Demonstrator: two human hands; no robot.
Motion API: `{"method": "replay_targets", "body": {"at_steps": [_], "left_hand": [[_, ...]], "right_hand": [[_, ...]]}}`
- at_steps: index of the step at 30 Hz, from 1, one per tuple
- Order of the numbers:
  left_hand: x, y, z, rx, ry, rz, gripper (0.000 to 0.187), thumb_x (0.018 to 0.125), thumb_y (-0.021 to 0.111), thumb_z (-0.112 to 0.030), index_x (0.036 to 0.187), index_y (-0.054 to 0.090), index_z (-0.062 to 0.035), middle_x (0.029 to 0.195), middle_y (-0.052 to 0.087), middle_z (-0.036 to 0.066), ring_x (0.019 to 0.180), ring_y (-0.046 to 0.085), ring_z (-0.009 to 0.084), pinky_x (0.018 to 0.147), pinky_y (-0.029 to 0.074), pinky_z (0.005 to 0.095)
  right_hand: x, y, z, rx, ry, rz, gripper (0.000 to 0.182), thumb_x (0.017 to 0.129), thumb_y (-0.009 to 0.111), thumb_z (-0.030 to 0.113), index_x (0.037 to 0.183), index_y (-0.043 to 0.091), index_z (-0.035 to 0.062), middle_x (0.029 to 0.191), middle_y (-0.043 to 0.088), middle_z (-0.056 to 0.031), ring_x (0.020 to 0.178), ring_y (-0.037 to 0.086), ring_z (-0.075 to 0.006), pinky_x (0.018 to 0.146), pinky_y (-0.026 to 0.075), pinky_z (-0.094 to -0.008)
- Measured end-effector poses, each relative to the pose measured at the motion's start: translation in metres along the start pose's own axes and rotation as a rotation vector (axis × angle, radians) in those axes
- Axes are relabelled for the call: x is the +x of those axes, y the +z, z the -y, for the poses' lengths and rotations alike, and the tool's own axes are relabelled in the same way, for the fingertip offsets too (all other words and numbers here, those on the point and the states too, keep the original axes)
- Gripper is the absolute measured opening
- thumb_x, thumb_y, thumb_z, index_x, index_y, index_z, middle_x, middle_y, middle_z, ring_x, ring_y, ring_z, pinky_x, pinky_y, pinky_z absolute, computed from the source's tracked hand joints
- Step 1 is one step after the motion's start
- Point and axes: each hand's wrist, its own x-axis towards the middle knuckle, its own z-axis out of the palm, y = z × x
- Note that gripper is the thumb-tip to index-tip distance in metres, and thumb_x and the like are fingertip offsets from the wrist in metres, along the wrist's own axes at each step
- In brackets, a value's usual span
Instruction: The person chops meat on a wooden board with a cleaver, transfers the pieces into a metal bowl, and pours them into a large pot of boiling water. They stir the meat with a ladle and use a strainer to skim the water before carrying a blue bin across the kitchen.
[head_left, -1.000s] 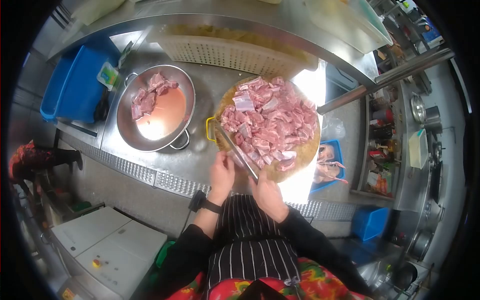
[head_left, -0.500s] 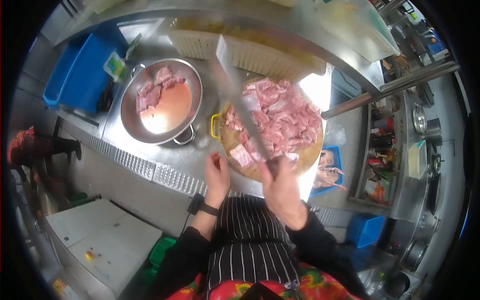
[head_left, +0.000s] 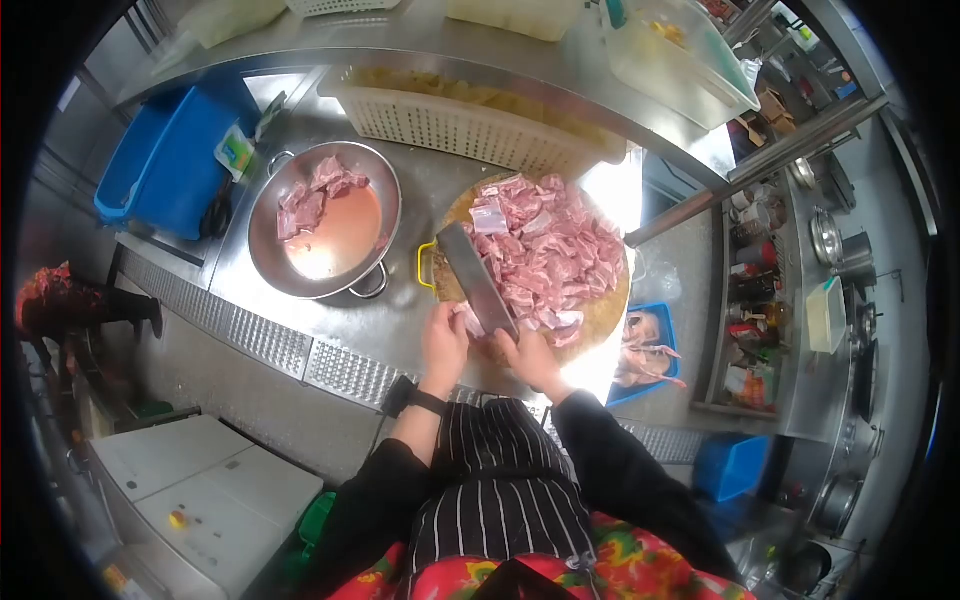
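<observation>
My right hand (head_left: 532,362) is closed round the handle of a cleaver (head_left: 476,278). The blade lies low over the round wooden chopping board (head_left: 600,318), along the left side of a heap of raw, bone-in meat pieces (head_left: 560,245). Left of the blade, near the board's front edge, my left hand (head_left: 446,348) has its fingers closed on a piece of meat (head_left: 470,318), partly hidden by the fingers. A yellow handle (head_left: 426,265) sticks out from the board's left side.
A steel pan (head_left: 262,262) with a few meat chunks and reddish liquid stands left of the board. Behind are a perforated white basket (head_left: 450,132) and an overhead steel shelf (head_left: 400,40). Blue bins (head_left: 170,165) stand far left; a blue tray (head_left: 665,325) with poultry sits right.
The cleaver has come down from a raised, blurred position to the board beside the heap. My left hand has moved up and right from the board's edge onto a piece of meat.
</observation>
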Motion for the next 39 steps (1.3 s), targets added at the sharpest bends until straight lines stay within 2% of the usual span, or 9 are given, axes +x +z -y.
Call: {"method": "replay_targets", "body": {"at_steps": [2, 6, 8, 15, 17, 25, 28, 33, 39], "left_hand": [[0.006, -0.002, 0.002, -0.005, 0.013, 0.018, 0.017, 0.093, 0.065, -0.01, 0.106, 0.064, 0.0008, 0.089, 0.064, 0.016, 0.077, 0.064, 0.0283, 0.071, 0.051, 0.0375], [0.006, -0.004, 0.009, -0.097, -0.069, 0.093, 0.018, 0.094, 0.064, -0.011, 0.106, 0.064, 0.0022, 0.09, 0.067, 0.015, 0.079, 0.065, 0.0235, 0.072, 0.052, 0.0355], [0.005, -0.006, 0.01, -0.158, -0.071, 0.071, 0.019, 0.096, 0.063, -0.012, 0.107, 0.063, 0.0028, 0.091, 0.067, 0.014, 0.079, 0.065, 0.0211, 0.072, 0.052, 0.0344], [-0.018, -0.027, 0.0, -0.311, -0.272, -0.131, 0.022, 0.101, 0.057, -0.016, 0.111, 0.054, 0.0028, 0.096, 0.062, 0.012, 0.085, 0.061, 0.0206, 0.078, 0.05, 0.0341], [-0.024, -0.025, 0.0, -0.282, -0.238, -0.154, 0.018, 0.1, 0.059, -0.012, 0.112, 0.053, 0.0009, 0.094, 0.059, 0.007, 0.082, 0.056, 0.0142, 0.075, 0.048, 0.0297], [0.003, -0.005, -0.003, -0.018, 0.043, 0.068, 0.02, 0.093, 0.064, -0.008, 0.111, 0.061, 0.0013, 0.102, 0.06, 0.017, 0.08, 0.061, 0.0262, 0.073, 0.051, 0.037], [0.015, -0.004, 0.004, -0.165, -0.131, 0.165, 0.017, 0.092, 0.065, -0.008, 0.107, 0.062, 0.0009, 0.101, 0.062, 0.017, 0.086, 0.063, 0.028, 0.076, 0.052, 0.0372], [0.007, -0.012, 0.004, -0.149, -0.104, 0.12, 0.02, 0.093, 0.063, -0.008, 0.111, 0.059, 0.0019, 0.1, 0.062, 0.016, 0.089, 0.062, 0.0259, 0.079, 0.051, 0.0352], [-0.014, -0.04, -0.005, -0.233, -0.169, -0.131, 0.024, 0.097, 0.06, -0.007, 0.118, 0.052, 0.0024, 0.093, 0.056, 0.006, 0.077, 0.054, 0.013, 0.07, 0.048, 0.028]], "right_hand": [[0.002, -0.01, 0.004, 0.493, 0.355, 0.221, 0.04, 0.102, 0.057, 0.038, 0.096, 0.056, -0.0009, 0.058, 0.054, -0.0051, 0.039, 0.051, -0.014, 0.037, 0.038, -0.0329], [0.003, -0.018, 0.019, 0.339, 0.352, 0.186, 0.033, 0.102, 0.059, 0.031, 0.101, 0.055, -0.0018, 0.059, 0.058, -0.0101, 0.041, 0.056, -0.0212, 0.04, 0.042, -0.0383], [-0.005, -0.02, 0.045, -0.094, -0.245, -0.314, 0.028, 0.1, 0.061, 0.024, 0.104, 0.054, -0.0026, 0.059, 0.059, -0.0143, 0.045, 0.059, -0.0299, 0.045, 0.045, -0.0433], [-0.027, -0.012, 0.092, 0.151, -0.338, -0.663, 0.026, 0.1, 0.057, 0.021, 0.107, 0.052, -0.0041, 0.076, 0.064, -0.0156, 0.067, 0.063, -0.0324, 0.066, 0.053, -0.0404], [-0.021, 0.047, 0.016, -0.263, 0.141, -0.059, 0.039, 0.099, 0.059, 0.028, 0.109, 0.052, -0.0084, 0.075, 0.066, -0.0303, 0.071, 0.067, -0.0498, 0.064, 0.054, -0.0537], [-0.008, 0.033, 0.006, 0.049, -0.052, -0.145, 0.036, 0.099, 0.058, 0.03, 0.1, 0.06, -0.0058, 0.075, 0.065, -0.0341, 0.072, 0.065, -0.0527, 0.063, 0.052, -0.0569], [-0.001, -0.006, 0.012, 0.344, 0.392, 0.208, 0.039, 0.097, 0.062, 0.03, 0.107, 0.061, -0.0076, 0.08, 0.066, -0.0322, 0.077, 0.068, -0.0472, 0.07, 0.053, -0.0509], [-0.01, -0.019, 0.061, -0.135, -0.142, -0.238, 0.033, 0.097, 0.064, 0.028, 0.095, 0.056, -0.0039, 0.063, 0.06, -0.0245, 0.059, 0.065, -0.0426, 0.052, 0.049, -0.048], [-0.026, -0.062, 0.139, 0.172, -0.463, -0.601, 0.023, 0.091, 0.071, 0.013, 0.096, 0.054, -0.0031, 0.067, 0.062, -0.0235, 0.061, 0.066, -0.0428, 0.053, 0.048, -0.0481]]}}
